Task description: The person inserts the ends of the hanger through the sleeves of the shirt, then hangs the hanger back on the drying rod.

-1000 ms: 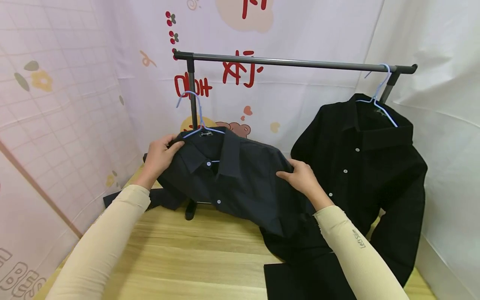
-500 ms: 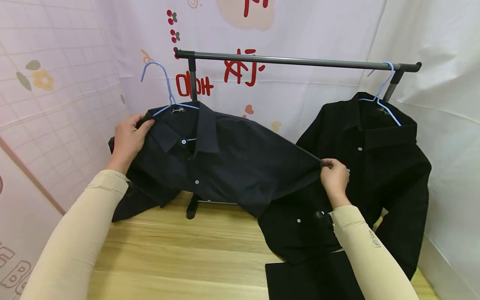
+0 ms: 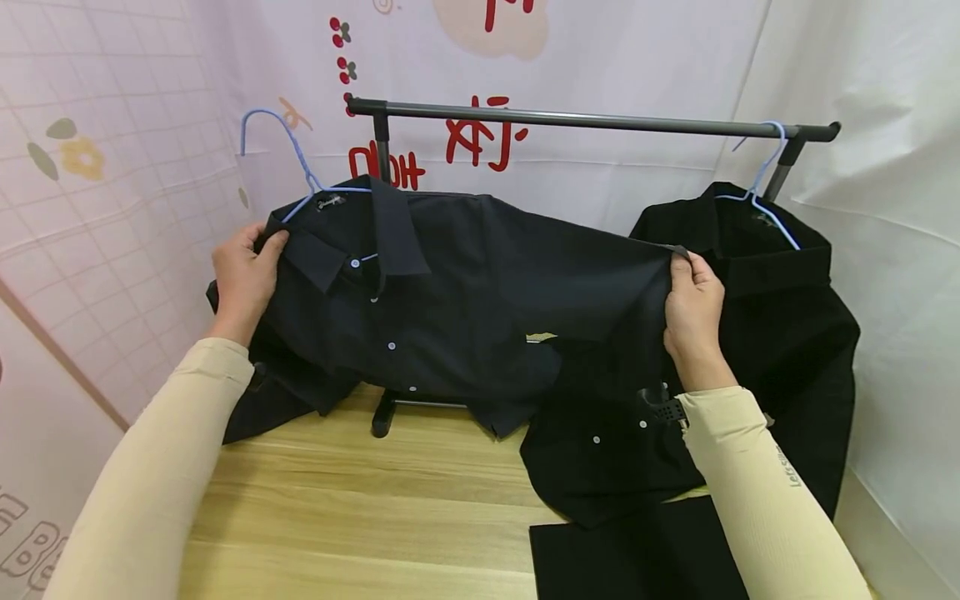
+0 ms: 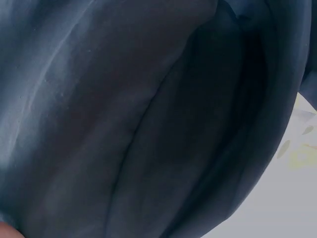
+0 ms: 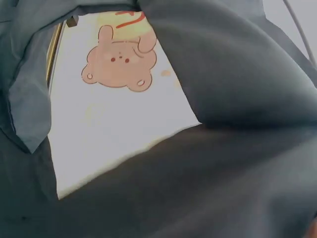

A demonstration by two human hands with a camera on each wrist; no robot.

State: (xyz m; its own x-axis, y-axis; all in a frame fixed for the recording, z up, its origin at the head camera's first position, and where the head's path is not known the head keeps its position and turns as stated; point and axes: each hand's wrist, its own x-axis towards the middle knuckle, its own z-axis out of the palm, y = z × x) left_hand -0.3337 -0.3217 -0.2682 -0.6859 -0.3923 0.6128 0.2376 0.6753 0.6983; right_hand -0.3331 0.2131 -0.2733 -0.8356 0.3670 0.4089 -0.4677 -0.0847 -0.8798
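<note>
A dark button-up shirt is held up on a blue wire hanger, whose hook stands free to the left of the rack. My left hand pinches the shirt's shoulder beside the collar. Out to the right, my right hand pinches the sleeve and holds it stretched sideways. Dark cloth nearly fills the left wrist view, with a bit of the hand at the lower left corner. In the right wrist view, folds of dark fabric surround a gap showing the backdrop.
A grey rack bar runs across the back. From its right end hangs a second black shirt on a blue hanger. Folded black cloth lies at the wooden table's right. Printed curtain stands behind.
The left hand has moved left and up with the shirt and hanger. My right hand has gone from the shirt's side out along the sleeve, then upward, pulling it straight.
</note>
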